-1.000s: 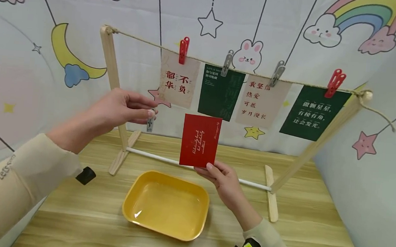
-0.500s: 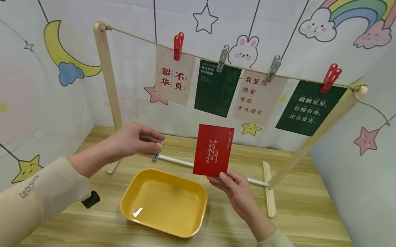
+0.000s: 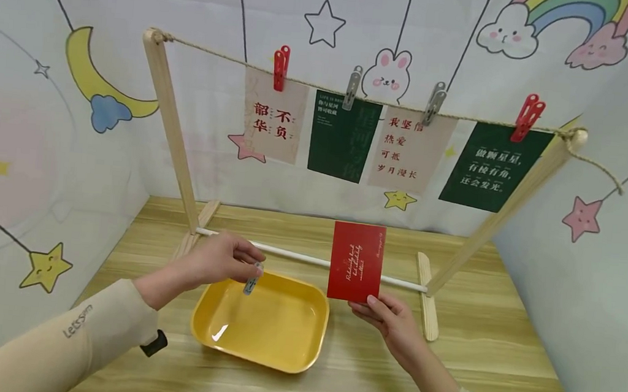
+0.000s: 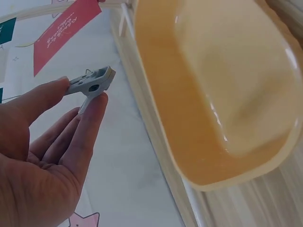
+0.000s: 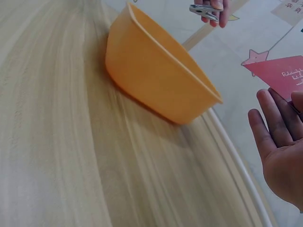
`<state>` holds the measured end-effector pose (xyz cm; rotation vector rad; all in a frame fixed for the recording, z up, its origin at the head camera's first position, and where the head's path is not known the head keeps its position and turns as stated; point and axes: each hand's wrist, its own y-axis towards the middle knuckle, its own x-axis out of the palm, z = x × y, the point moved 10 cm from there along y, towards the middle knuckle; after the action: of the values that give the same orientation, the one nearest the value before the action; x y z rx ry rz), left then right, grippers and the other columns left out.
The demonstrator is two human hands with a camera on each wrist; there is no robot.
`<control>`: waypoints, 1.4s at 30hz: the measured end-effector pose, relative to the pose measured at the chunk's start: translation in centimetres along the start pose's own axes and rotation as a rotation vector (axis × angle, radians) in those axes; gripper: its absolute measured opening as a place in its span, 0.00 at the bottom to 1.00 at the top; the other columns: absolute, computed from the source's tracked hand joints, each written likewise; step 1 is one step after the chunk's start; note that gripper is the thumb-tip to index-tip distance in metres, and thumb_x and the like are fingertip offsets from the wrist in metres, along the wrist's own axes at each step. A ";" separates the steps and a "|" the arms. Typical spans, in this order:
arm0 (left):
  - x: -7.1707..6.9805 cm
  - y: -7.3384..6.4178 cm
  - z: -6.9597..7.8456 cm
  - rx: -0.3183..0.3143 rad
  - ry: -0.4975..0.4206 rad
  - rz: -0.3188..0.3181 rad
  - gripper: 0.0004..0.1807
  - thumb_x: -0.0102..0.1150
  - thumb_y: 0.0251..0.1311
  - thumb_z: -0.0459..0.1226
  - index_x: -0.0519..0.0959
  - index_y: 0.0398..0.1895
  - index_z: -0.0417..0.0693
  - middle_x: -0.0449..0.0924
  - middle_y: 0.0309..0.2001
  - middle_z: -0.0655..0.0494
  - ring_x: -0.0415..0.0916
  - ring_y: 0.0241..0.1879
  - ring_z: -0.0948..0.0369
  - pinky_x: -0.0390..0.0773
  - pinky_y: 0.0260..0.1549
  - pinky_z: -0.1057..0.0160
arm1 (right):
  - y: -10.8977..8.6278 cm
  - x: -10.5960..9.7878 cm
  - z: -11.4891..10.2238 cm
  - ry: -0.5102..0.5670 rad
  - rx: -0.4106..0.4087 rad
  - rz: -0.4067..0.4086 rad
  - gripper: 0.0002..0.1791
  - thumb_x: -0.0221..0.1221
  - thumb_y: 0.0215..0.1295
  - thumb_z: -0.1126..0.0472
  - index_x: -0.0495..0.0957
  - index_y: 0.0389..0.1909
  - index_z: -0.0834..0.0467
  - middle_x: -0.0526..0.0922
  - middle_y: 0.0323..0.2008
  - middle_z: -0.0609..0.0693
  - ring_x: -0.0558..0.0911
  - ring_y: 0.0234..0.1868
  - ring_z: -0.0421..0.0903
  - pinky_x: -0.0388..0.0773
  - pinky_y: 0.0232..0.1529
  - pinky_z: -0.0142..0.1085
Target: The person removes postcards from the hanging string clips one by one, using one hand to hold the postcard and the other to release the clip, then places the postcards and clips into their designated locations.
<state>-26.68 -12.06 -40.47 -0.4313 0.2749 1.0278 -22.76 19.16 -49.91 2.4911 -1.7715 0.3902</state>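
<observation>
My left hand [image 3: 220,259] pinches a grey clothespin [image 3: 253,278] between thumb and finger, above the far left part of the yellow basin [image 3: 262,363]. In the left wrist view the clothespin [image 4: 92,86] points away from the fingertips, beside the basin [image 4: 163,118]. My right hand [image 3: 392,322] holds a red card [image 3: 357,262] by its lower edge, upright, to the right of the basin. White script runs sideways on the card. In the right wrist view the card [image 5: 279,75] is cut off by the frame edge, and thumb and fingers [image 5: 272,116] grip its corner.
A wooden stand [image 3: 171,129] carries a twine line [image 3: 209,52]. Several pink and green cards hang from it, among them a green card [image 3: 343,140], by red and grey clothespins. A white bar [image 3: 298,257] joins the stand's feet behind the basin. A patterned cloth forms the backdrop.
My left hand has come down and right with the clothespin, from beside the hanging cards to over the basin. My right hand has moved the red card down and right.
</observation>
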 end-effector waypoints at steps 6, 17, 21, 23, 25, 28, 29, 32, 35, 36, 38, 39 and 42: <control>1.1 0.0 -1.2 -0.002 0.115 0.009 0.19 0.73 0.67 0.35 0.84 0.55 0.30 0.90 0.44 0.47 0.89 0.43 0.54 0.90 0.41 0.54 | -0.9 -1.0 0.9 0.002 0.040 0.003 0.17 0.52 0.86 0.59 0.81 0.65 0.61 0.90 0.55 0.48 0.89 0.57 0.46 0.81 0.65 0.40; 2.9 0.6 -3.8 0.008 0.448 0.077 0.11 0.77 0.61 0.34 0.89 0.42 0.35 0.88 0.33 0.54 0.83 0.29 0.62 0.86 0.33 0.59 | -2.7 -2.3 2.5 -0.019 0.098 0.031 0.19 0.54 0.85 0.59 0.78 0.67 0.66 0.88 0.58 0.50 0.88 0.59 0.46 0.80 0.67 0.43; 3.3 1.0 -4.3 0.013 0.526 0.098 0.16 0.75 0.62 0.32 0.80 0.19 0.44 0.70 0.16 0.64 0.63 0.17 0.68 0.67 0.19 0.67 | -3.3 -2.8 3.0 -0.032 0.130 0.066 0.22 0.55 0.85 0.59 0.76 0.69 0.69 0.88 0.59 0.52 0.89 0.58 0.46 0.78 0.68 0.46; 3.4 1.3 -4.6 0.010 0.566 0.116 0.26 0.74 0.61 0.32 0.69 0.12 0.50 0.56 0.12 0.65 0.52 0.14 0.67 0.55 0.18 0.68 | -3.6 -3.0 3.3 -0.028 0.144 0.075 0.23 0.55 0.84 0.59 0.75 0.69 0.70 0.88 0.59 0.53 0.89 0.58 0.47 0.79 0.68 0.47; 3.4 1.5 -4.8 0.002 0.618 0.132 0.30 0.74 0.61 0.32 0.62 0.11 0.53 0.51 0.11 0.65 0.49 0.13 0.67 0.51 0.17 0.69 | -3.8 -3.1 3.6 -0.013 0.155 0.071 0.22 0.55 0.84 0.59 0.76 0.68 0.70 0.88 0.58 0.53 0.89 0.58 0.48 0.79 0.67 0.47; 3.3 1.8 -5.3 -0.017 0.679 0.148 0.29 0.75 0.61 0.33 0.65 0.11 0.52 0.55 0.10 0.64 0.53 0.13 0.67 0.55 0.17 0.69 | -4.1 -3.0 4.1 0.034 0.163 0.051 0.19 0.54 0.85 0.61 0.78 0.66 0.69 0.89 0.55 0.54 0.89 0.57 0.50 0.82 0.64 0.47; 3.4 1.9 -5.5 -0.023 0.691 0.148 0.28 0.76 0.61 0.34 0.67 0.11 0.50 0.57 0.10 0.63 0.55 0.14 0.66 0.56 0.17 0.68 | -4.3 -2.9 4.4 0.053 0.168 0.043 0.18 0.54 0.85 0.62 0.79 0.65 0.68 0.90 0.54 0.54 0.89 0.57 0.50 0.82 0.63 0.47; 3.4 2.2 -6.0 -0.034 0.705 0.147 0.26 0.75 0.61 0.33 0.71 0.10 0.48 0.60 0.09 0.62 0.58 0.13 0.65 0.59 0.17 0.67 | -4.7 -2.9 5.0 0.101 0.181 0.037 0.16 0.54 0.85 0.63 0.79 0.63 0.68 0.90 0.53 0.57 0.90 0.55 0.50 0.84 0.61 0.47; 3.5 2.4 -6.2 -0.037 0.712 0.142 0.27 0.74 0.62 0.33 0.71 0.08 0.47 0.58 0.08 0.63 0.56 0.12 0.64 0.60 0.17 0.66 | -5.1 -3.1 5.6 0.128 0.211 0.050 0.16 0.54 0.84 0.63 0.79 0.63 0.67 0.90 0.53 0.58 0.90 0.55 0.49 0.84 0.61 0.46; 3.5 2.5 -6.3 -0.037 0.715 0.141 0.27 0.74 0.62 0.33 0.71 0.08 0.47 0.57 0.07 0.63 0.56 0.12 0.64 0.60 0.17 0.66 | -5.3 -3.1 5.8 0.131 0.222 0.054 0.16 0.54 0.84 0.63 0.78 0.63 0.67 0.89 0.54 0.59 0.90 0.55 0.48 0.84 0.61 0.46; 3.6 2.5 -6.4 -0.041 0.726 0.139 0.27 0.73 0.63 0.33 0.71 0.07 0.47 0.57 0.07 0.63 0.57 0.12 0.64 0.61 0.17 0.66 | -5.5 -3.2 6.1 0.135 0.246 0.059 0.18 0.54 0.84 0.62 0.77 0.65 0.69 0.89 0.54 0.60 0.90 0.55 0.48 0.84 0.61 0.46; 3.6 2.6 -6.6 -0.046 0.731 0.138 0.27 0.73 0.63 0.34 0.72 0.07 0.47 0.58 0.07 0.63 0.58 0.12 0.64 0.63 0.17 0.66 | -5.7 -3.2 6.3 0.135 0.258 0.058 0.18 0.54 0.85 0.62 0.76 0.65 0.70 0.89 0.54 0.60 0.90 0.55 0.48 0.84 0.61 0.46; 3.7 2.6 -6.9 -0.062 0.740 0.138 0.27 0.73 0.63 0.34 0.72 0.08 0.47 0.60 0.08 0.62 0.60 0.12 0.64 0.64 0.17 0.66 | -6.1 -3.1 6.8 0.133 0.286 0.056 0.22 0.54 0.85 0.61 0.72 0.68 0.73 0.88 0.55 0.61 0.90 0.55 0.47 0.84 0.61 0.45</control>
<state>-27.22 -11.31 -48.70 -0.8523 0.9451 0.9789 -16.83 22.77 -56.62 2.5252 -1.8501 0.8475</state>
